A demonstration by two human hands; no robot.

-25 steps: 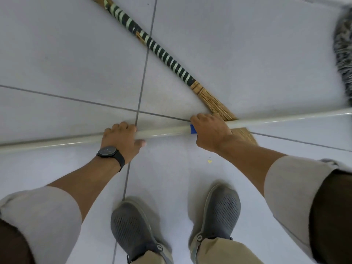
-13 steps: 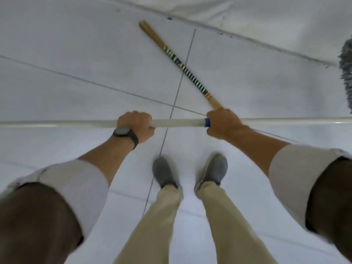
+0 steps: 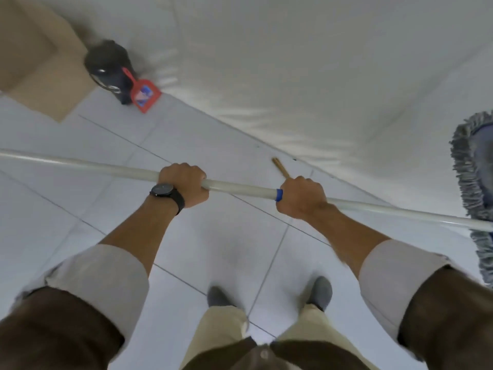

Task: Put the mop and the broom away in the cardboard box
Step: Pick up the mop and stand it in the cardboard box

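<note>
The mop (image 3: 240,188) is up off the floor, your left hand (image 3: 184,184) and right hand (image 3: 300,197) both clenched round its pole, well apart from the cardboard box (image 3: 37,62), while the broom (image 3: 280,168) lies beyond it, neither stowed.

Honestly most of the broom (image 3: 280,168) is hidden, just a short wooden tip pokes out at 12 o'clock from the right hand (image 3: 301,197). The mop (image 3: 240,188) pole runs off the left edge, and its fringed head (image 3: 473,182) is chopped by the right edge. The cardboard box (image 3: 34,65) at 10 o'clock is cropped and smeared. The dark thing (image 3: 109,65) beside it is too blurry to name.
</note>
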